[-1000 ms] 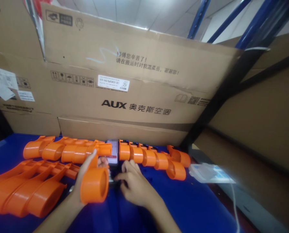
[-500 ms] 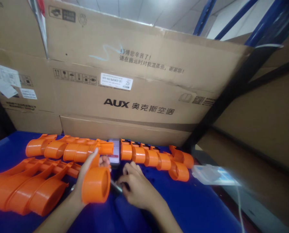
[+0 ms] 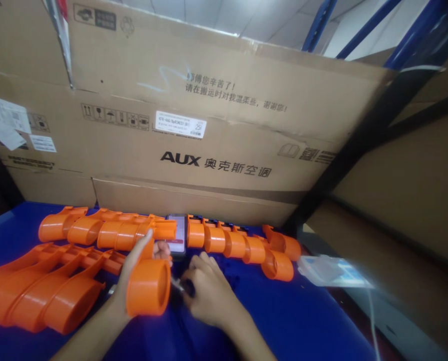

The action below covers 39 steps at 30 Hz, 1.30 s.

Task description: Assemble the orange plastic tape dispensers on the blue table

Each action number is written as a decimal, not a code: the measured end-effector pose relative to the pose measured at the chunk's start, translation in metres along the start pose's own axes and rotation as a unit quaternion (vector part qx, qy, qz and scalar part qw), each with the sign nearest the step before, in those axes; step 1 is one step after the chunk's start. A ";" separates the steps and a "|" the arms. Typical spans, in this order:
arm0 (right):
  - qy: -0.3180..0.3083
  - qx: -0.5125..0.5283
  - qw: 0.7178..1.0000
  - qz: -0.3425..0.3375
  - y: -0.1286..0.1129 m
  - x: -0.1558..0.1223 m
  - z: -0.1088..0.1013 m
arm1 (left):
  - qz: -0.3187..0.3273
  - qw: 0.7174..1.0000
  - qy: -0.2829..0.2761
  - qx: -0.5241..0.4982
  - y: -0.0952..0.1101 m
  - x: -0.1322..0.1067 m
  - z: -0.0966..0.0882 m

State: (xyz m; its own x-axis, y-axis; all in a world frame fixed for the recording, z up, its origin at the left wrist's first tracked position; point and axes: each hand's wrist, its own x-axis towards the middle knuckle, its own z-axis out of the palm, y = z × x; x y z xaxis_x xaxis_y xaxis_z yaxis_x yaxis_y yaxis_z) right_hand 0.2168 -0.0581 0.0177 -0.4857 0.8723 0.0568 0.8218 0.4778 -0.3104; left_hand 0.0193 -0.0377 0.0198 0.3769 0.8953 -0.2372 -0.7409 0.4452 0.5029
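Note:
My left hand (image 3: pixel 132 273) is wrapped round an orange plastic cylinder part (image 3: pixel 148 290), holding it just above the blue table (image 3: pixel 302 326) with its open end toward me. My right hand (image 3: pixel 207 291) sits right beside it, fingers curled in a pinch on a small thin metal piece (image 3: pixel 177 285) at the part's right edge. A phone (image 3: pixel 176 239) with a lit screen lies just behind both hands.
Rows of matching orange parts (image 3: pixel 107 231) lie left and right (image 3: pixel 239 245) of the phone, with a larger stack (image 3: pixel 39 291) at the near left. Big cardboard boxes (image 3: pixel 216 125) wall off the back. A clear plastic box (image 3: pixel 329 271) with a white cable lies at the right.
My right hand has shifted slightly left, closer to the orange part, with the thin metal piece now tucked near its edge. The left hand has held still.

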 end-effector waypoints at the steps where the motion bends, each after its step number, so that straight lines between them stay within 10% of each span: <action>1: 0.004 -0.004 1.000 0.000 0.000 0.001 0.002 | 0.002 1.000 0.002 0.001 0.000 0.000 0.000; 19: 0.028 -0.010 1.000 0.002 0.005 0.001 -0.001 | 0.026 0.998 0.060 -0.019 -0.002 -0.002 0.011; 39: 0.078 0.117 0.990 0.016 0.018 -0.009 -0.013 | 0.062 0.991 0.001 0.119 -0.013 0.003 -0.002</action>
State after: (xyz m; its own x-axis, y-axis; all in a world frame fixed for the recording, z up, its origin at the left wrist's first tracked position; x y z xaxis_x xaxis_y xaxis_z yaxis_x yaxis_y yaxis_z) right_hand 0.2399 -0.0554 0.0237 -0.3935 0.9006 0.1843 0.7350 0.4287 -0.5254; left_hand 0.0285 -0.0406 0.0109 0.2895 0.9433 -0.1624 -0.6299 0.3155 0.7097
